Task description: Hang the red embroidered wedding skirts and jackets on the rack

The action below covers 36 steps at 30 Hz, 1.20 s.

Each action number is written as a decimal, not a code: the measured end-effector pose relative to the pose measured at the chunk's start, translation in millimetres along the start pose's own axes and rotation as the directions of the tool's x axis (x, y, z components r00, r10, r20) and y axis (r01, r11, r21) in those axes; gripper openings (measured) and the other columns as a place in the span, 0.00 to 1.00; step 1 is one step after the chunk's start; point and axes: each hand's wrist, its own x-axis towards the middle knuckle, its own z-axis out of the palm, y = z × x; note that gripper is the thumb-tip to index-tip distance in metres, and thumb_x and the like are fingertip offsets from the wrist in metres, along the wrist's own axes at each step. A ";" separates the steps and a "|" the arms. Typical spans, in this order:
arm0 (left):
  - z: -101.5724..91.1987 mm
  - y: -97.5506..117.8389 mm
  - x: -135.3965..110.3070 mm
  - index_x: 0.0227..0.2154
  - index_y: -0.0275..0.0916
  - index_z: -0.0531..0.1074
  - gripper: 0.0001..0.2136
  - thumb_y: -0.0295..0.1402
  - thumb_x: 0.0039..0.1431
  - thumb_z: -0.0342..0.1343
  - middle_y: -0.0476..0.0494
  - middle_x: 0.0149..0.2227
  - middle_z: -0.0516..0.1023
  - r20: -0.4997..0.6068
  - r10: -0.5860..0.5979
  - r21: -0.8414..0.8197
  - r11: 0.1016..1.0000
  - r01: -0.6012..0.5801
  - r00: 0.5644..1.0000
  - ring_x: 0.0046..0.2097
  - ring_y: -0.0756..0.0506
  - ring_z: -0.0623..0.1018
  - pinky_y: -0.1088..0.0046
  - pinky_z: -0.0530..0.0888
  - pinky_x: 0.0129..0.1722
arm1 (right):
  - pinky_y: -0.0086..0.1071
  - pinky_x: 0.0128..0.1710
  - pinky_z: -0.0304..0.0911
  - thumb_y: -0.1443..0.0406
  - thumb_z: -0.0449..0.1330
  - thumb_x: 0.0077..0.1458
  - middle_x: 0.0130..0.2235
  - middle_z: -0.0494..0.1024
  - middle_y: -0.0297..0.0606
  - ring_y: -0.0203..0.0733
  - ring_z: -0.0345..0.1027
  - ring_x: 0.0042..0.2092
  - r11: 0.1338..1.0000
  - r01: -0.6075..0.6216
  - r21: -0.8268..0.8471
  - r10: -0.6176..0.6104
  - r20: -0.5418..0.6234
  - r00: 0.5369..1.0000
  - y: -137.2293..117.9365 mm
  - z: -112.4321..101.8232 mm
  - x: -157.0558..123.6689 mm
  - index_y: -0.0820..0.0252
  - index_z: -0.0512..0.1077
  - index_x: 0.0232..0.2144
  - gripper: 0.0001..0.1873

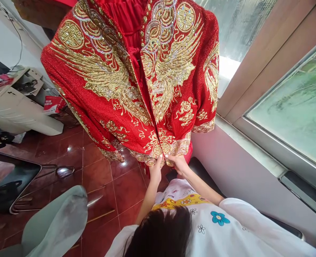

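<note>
Fingers pinch the bottom hem of a red jacket [128, 89], thumbs pressed on the front face at the point where its two front edges come together. The left hand [155, 168] grips one side of the opening and the right hand [179, 165] grips the other, the two thumbs just beside each other over a round gold emblem. The jacket hangs upright before the wearer of the camera, parted at the collar and narrowing to a slit at the hem, its front covered in gold winged embroidery and its sleeves hanging at either side. Gathered red fabric [124, 16] shows inside the neckline. Below the hands is a white top [206, 217] printed with flowers and crossed by a yellow band. To the right stands a metal-framed window [294, 110] above a pale wall. To the left, a grey chair [58, 225] and a black chair [10, 182] stand on red floor tiles [101, 189], near a pale bench [18, 107] and a red-and-white packet [53, 104].
</note>
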 end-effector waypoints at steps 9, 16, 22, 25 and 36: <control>-7.1 -2.5 -3.1 0.44 0.39 0.73 0.21 0.28 0.44 0.67 0.43 0.51 0.75 0.039 0.125 0.168 0.977 -0.130 0.991 0.57 0.41 0.70 0.62 0.63 0.60 | 0.31 0.36 0.70 0.72 0.71 0.20 0.30 0.79 0.34 0.40 0.74 0.34 0.998 -0.040 0.048 0.044 -0.076 0.996 2.8 6.0 5.4 0.63 0.70 0.34 0.30; -1.6 7.4 -7.1 0.44 0.38 0.74 0.20 0.29 0.44 0.66 0.42 0.48 0.77 0.100 -0.070 -0.001 0.998 0.070 0.993 0.55 0.40 0.72 0.59 0.65 0.59 | 0.29 0.33 0.69 0.67 0.71 0.26 0.31 0.78 0.34 0.38 0.73 0.32 0.991 -0.112 0.069 0.113 -0.015 0.993 8.8 7.4 1.3 0.62 0.70 0.34 0.27; -1.0 16.2 -5.4 0.42 0.37 0.74 0.19 0.29 0.44 0.65 0.42 0.45 0.78 0.062 -0.115 -0.008 0.993 0.115 0.992 0.52 0.41 0.74 0.60 0.66 0.57 | 0.27 0.23 0.60 0.40 0.44 0.54 0.23 0.75 0.41 0.36 0.68 0.24 0.663 -0.309 -0.682 0.455 0.038 0.890 -5.5 -31.9 -11.8 0.65 0.70 0.25 0.34; -4.9 15.4 -2.6 0.42 0.37 0.74 0.19 0.28 0.43 0.65 0.43 0.44 0.78 0.037 -0.097 0.020 0.995 0.097 0.995 0.51 0.42 0.74 0.60 0.66 0.57 | 0.27 0.24 0.55 0.43 0.46 0.56 0.21 0.73 0.43 0.38 0.68 0.25 0.010 0.026 -1.000 0.324 0.028 0.946 -22.4 -33.2 -29.3 0.63 0.67 0.19 0.32; -25.2 21.5 9.9 0.41 0.38 0.75 0.20 0.31 0.41 0.67 0.41 0.46 0.78 0.131 0.001 0.333 0.942 -0.045 0.991 0.53 0.39 0.73 0.57 0.63 0.59 | 0.30 0.28 0.52 0.67 0.47 0.62 0.32 0.77 0.45 0.44 0.72 0.34 -0.643 0.686 -0.340 0.391 0.625 0.676 -64.1 29.0 2.4 0.65 0.70 0.37 0.12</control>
